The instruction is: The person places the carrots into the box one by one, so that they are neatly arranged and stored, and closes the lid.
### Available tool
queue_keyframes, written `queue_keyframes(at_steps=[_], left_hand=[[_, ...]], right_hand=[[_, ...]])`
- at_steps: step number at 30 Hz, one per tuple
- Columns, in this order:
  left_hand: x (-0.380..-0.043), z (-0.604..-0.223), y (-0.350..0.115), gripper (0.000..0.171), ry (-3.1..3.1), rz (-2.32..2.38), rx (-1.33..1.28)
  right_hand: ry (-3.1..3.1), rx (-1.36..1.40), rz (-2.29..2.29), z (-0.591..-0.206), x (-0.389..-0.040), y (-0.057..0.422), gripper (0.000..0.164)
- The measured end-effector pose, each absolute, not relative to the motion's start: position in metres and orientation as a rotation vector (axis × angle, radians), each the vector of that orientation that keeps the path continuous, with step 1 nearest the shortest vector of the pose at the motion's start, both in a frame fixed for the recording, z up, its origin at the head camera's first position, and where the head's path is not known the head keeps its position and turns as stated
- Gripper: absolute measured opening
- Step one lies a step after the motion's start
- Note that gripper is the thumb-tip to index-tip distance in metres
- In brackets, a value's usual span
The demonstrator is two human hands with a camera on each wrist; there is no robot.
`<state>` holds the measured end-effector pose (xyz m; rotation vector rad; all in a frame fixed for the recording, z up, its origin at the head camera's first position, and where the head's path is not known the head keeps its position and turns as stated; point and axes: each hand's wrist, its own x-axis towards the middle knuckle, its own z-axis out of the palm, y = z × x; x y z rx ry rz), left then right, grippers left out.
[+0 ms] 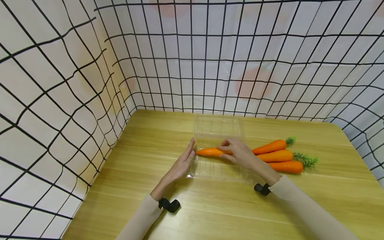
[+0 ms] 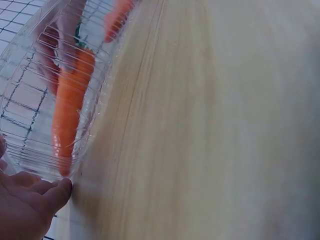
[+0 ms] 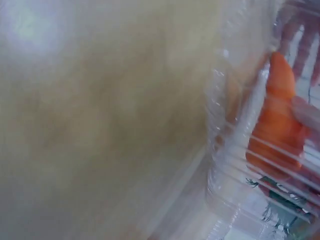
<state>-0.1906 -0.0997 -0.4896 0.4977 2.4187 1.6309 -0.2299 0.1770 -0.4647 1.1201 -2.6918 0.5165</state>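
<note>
One of four carrots: held carrot (image 1: 209,152) in clear box (image 1: 217,170), right hand (image 1: 240,153) pinching it | left: three carrots (image 1: 277,156) — outside, toward desk (image 1: 207,210)'s right edge; lid (image 1: 219,126) open toward back edge | left hand (image 1: 180,164) — fingers straight, gripping nothing, beside box's left edge

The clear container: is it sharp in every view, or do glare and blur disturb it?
Head view: the container faint, a small glint at its near left corner; left wrist view: pale streaks along its ribs, held carrot soft behind them; right wrist view: its edges soft, wooden table blurred, glare at upper left.
</note>
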Motion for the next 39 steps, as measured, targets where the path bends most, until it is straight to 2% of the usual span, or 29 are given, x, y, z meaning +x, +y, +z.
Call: queue_keyframes(at_steps=[25, 32, 39], left_hand=[[-0.191, -0.491, -0.099, 0.059, 2.405, 1.673, 0.533], [-0.191, -0.49, -0.099, 0.06, 2.407, 1.654, 0.521], [-0.191, -0.49, -0.1, 0.059, 2.416, 1.637, 0.518]], right_hand=[[-2.485, 1.128, 0.395, -0.471, -0.233, 0.17, 0.024], [-2.544, 1.091, 0.462, -0.454, -0.225, 0.175, 0.032], [-2.601, 1.017, 0.546, -0.439, -0.213, 0.202, 0.042]])
